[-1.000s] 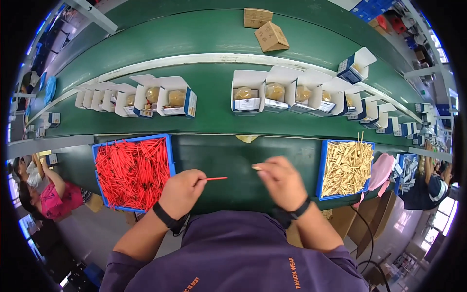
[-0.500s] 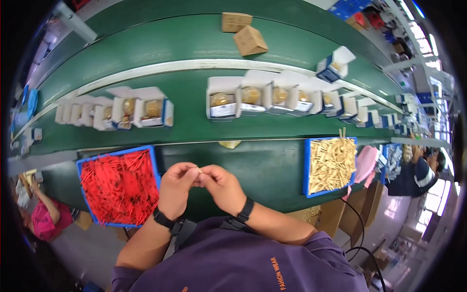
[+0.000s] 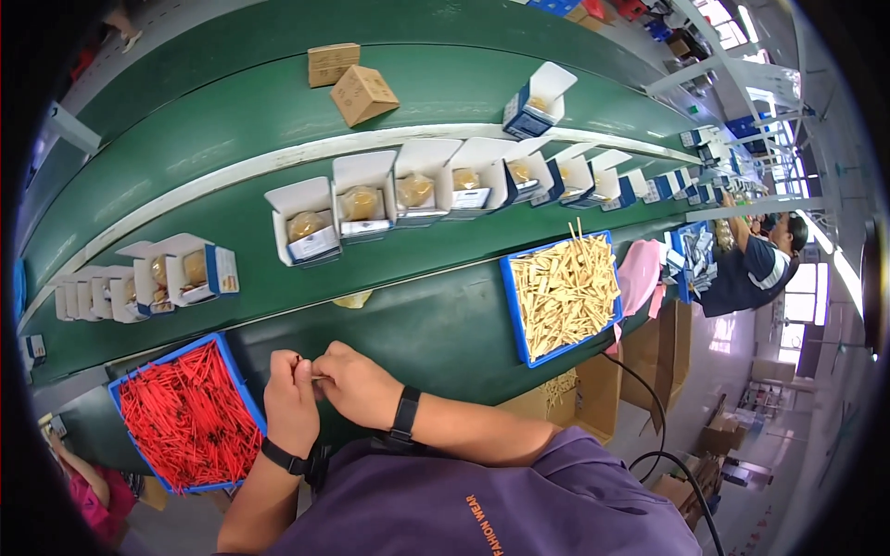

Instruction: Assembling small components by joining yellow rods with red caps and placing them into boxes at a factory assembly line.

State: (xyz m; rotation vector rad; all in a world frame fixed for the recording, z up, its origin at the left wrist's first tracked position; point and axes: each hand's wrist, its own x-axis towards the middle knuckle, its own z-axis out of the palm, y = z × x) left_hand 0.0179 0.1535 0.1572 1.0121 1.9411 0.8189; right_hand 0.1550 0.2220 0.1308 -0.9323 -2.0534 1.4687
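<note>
Close together above the near part of the green bench, my left hand (image 3: 290,400) and my right hand (image 3: 360,385) meet at their fingertips. A small pale stick (image 3: 320,377) shows between them, pinched by my right fingers. My left thumb and fingers are pressed together; a tiny dark spot shows at their tips, too small to name. To the left of my left hand lies a blue tray (image 3: 243,385) heaped with thin red sticks (image 3: 190,417). Further right stands another blue tray (image 3: 515,320) filled with pale wooden sticks (image 3: 565,292).
Opened white-and-blue boxes (image 3: 417,190), several holding round brownish items, line the green belt (image 3: 250,278). Two brown cartons (image 3: 364,95) sit beyond the white rail. A pink cloth (image 3: 638,276) hangs beside the right tray. A co-worker (image 3: 756,269) is at far right.
The view has swung to the right, so the boxes and trays sit further left. My hands stay pinched together, and more of the pale stick shows between them.
</note>
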